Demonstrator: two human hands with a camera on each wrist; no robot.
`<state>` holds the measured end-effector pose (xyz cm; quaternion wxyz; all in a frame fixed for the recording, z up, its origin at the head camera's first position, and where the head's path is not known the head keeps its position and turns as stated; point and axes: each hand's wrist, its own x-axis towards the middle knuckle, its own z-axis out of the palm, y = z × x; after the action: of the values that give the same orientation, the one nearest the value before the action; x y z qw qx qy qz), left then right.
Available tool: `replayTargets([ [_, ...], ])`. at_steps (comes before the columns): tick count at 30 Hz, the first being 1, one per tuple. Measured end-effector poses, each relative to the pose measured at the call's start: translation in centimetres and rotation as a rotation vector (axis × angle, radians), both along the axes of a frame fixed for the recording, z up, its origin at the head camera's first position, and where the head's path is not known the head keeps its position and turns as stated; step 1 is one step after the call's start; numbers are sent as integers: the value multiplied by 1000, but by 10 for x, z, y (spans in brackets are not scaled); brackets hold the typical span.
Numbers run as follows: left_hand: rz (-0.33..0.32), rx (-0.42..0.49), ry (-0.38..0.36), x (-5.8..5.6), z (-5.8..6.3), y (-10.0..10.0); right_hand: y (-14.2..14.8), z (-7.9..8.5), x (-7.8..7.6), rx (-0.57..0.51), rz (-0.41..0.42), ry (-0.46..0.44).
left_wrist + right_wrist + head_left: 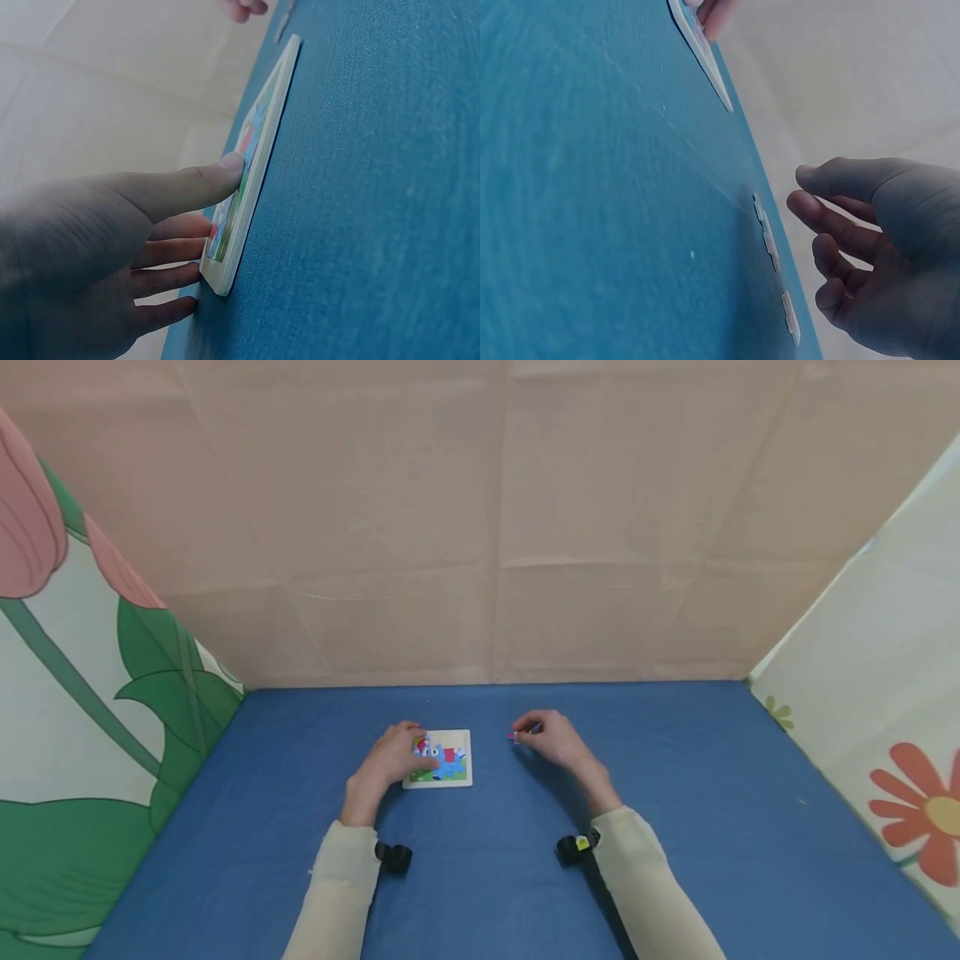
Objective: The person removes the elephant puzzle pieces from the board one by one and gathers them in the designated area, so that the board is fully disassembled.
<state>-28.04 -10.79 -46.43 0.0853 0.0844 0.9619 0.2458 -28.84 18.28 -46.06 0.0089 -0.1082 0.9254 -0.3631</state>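
A small square jigsaw puzzle (468, 760) with a pale border and a blue cartoon animal lies flat on the blue cloth. My left hand (392, 757) rests at its left side, the thumb (229, 166) lying over the picture and the other fingers extended by the edge. To the right, my right hand (553, 739) hovers with loosely bent fingers, thumb and index tips slightly apart and nothing between them. Below it in the right wrist view lie two loose puzzle pieces, a longer piece (766, 234) and a shorter piece (790, 318).
Blue cloth (480, 877) covers the table up to a beige backdrop (495, 527). Printed floral panels flank it, with a green leaf (75, 852) at left and an orange flower (937, 814) at right. Each wrist carries a black camera (393, 858).
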Motion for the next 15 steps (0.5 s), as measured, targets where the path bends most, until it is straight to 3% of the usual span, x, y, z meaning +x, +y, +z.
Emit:
replayTargets([
  [15, 3, 6, 7, 3, 3, 0, -16, 3, 4, 5, 69, -3],
])
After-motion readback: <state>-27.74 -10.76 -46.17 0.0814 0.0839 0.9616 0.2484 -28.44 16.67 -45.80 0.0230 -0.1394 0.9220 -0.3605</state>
